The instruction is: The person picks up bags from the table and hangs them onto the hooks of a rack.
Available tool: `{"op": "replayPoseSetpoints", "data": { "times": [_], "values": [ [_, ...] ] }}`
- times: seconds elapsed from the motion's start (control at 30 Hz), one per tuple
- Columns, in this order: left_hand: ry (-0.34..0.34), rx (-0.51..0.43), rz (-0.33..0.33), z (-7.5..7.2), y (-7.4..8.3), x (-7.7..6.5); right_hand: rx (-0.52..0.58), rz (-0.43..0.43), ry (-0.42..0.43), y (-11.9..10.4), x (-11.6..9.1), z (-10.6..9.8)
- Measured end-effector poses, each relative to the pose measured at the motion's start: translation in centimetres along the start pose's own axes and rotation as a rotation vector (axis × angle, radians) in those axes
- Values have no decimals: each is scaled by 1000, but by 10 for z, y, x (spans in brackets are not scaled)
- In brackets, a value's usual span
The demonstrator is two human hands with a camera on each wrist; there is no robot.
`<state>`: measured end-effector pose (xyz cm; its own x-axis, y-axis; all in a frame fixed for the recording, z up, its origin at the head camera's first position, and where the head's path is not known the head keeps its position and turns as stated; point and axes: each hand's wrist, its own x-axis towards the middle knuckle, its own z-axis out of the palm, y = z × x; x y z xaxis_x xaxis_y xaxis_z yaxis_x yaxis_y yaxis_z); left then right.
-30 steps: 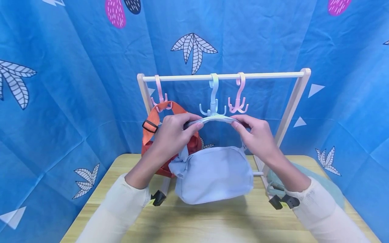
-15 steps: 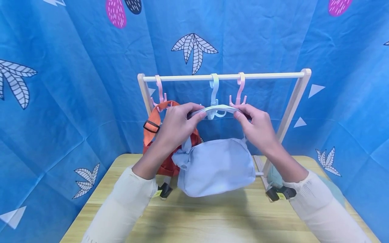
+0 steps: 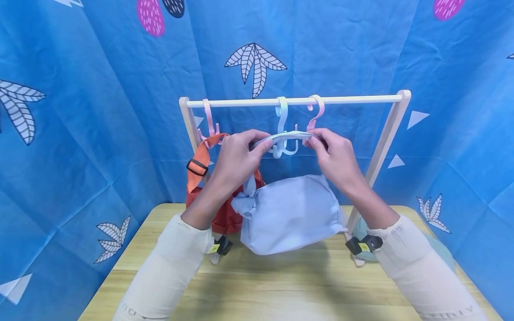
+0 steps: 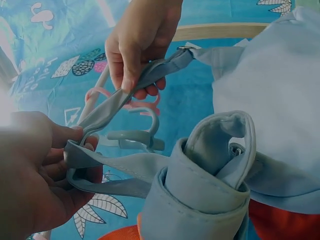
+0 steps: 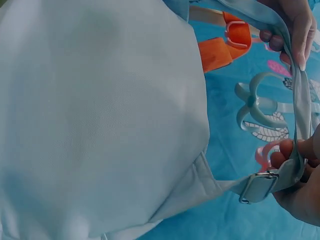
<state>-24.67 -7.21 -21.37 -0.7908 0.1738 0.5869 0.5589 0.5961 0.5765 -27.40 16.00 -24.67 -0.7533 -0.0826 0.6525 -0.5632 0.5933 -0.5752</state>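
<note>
A pale blue bag [image 3: 291, 214] hangs by its strap [image 3: 292, 135] from both hands, its body tilted with the right side higher. The left hand [image 3: 241, 154] pinches the strap at its left part, near a knotted bow [image 4: 200, 185]. Farther right, the right hand [image 3: 335, 156] pinches the same strap, close to a metal buckle [image 5: 258, 188] in the right wrist view. Between the hands, the stretch of strap crosses in front of a light blue hook hanger [image 3: 281, 120]. Whether the strap touches its prongs I cannot tell.
A wooden rack [image 3: 249, 103] carries the hangers. On its left pink hanger [image 3: 209, 118] hangs an orange-red bag [image 3: 226, 220]. Another pink hanger [image 3: 316, 113] is partly behind the right hand. A green item [image 3: 437, 252] lies on the wooden table [image 3: 257, 290] at right.
Both hands have raised the strap and bag and moved them slightly right. The strap now crosses higher on the blue hanger, and the right pink hanger has turned.
</note>
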Motion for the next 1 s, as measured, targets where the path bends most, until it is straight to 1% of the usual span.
{"op": "replayPoseSetpoints", "data": {
  "times": [0.13,0.3,0.43,0.6,0.7,0.83,1.0],
  "values": [
    [4,-5,-12,0,-4,1,-22,-26,17,0,5,4],
    [3,-14,-28,1,-9,2,-47,-32,30,2,8,7],
    [-2,-25,-49,3,-12,3,-35,-10,36,3,9,9],
    [-14,-33,-71,6,-17,3,27,49,29,5,8,11],
    [-14,-35,-78,8,-20,1,31,76,19,6,5,12],
    [-9,-41,-78,9,-24,-2,6,79,10,8,1,13],
    [-9,-38,-80,9,-26,-5,-13,54,10,11,-3,13]
  ]
}}
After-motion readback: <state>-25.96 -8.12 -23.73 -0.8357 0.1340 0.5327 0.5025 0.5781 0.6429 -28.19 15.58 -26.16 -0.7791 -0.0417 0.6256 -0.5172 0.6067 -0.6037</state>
